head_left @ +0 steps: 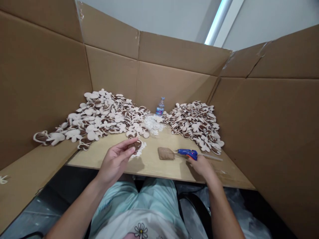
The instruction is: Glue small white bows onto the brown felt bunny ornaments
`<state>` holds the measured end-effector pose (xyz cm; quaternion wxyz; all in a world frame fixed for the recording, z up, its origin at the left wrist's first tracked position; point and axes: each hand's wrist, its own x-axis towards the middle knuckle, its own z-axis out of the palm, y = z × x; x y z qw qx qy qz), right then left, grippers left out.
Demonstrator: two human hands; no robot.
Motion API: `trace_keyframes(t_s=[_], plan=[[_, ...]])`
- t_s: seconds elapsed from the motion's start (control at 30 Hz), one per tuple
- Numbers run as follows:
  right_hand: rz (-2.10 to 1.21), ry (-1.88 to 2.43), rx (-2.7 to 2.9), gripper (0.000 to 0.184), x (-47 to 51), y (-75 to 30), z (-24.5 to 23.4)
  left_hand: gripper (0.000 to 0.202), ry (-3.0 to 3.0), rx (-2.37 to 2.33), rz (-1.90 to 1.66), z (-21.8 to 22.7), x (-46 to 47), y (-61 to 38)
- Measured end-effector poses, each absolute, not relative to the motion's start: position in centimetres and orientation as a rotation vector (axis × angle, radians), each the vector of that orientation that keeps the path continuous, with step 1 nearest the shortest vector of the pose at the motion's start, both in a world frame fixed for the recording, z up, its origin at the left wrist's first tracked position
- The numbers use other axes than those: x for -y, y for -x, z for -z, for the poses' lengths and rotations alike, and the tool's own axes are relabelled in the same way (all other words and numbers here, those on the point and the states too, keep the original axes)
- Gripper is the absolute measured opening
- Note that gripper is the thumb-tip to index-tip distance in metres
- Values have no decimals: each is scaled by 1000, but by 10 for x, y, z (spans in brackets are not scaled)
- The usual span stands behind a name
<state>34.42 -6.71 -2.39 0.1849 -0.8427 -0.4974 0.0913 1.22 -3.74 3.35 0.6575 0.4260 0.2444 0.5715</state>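
Head view, nearest first: what are the two hands doing?

Left hand (116, 162) is raised over the near edge of the table (154, 166), thumb and fingers pinching a brown-and-white plush piece (135, 145); right hand (202, 165) lies on the board further right, fingers closed about the handle of a blue glue gun (187, 153), whose nozzle points left.

And between them?

A flat brown pad (166, 153) lies just off the nozzle, whether touching it I cannot tell; a thin scatter of white bits (139, 152) sits on the board under the pinched piece.

Further back?

A white mound (153, 124) of small pieces in the middle; a left heap (99, 114) of the same plush shapes, spilling onto the side ledge; a right heap (196, 124) of them, running down toward the glue gun; a water bottle (160, 107) upright between the two heaps, close against the cardboard wall (174, 83) that closes in the bench on three sides.
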Motion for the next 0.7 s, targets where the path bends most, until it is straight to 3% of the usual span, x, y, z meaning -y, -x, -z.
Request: trace_keyframes(t_s=[0.23,0.5,0.6,0.7], plan=[[-392,2458,1421,20,69,-337,32,30,-969,-583,-1363,-35,30,-4],[-269,2545,1407,35,88,-325,0,30,-996,-622,-1378,-37,24,5],[-167,2317,1502,23,88,-303,-9,30,-997,-627,-1396,-36,22,10],[-318,1908,1791,17,70,-268,-8,30,-999,-624,-1400,-34,21,14]])
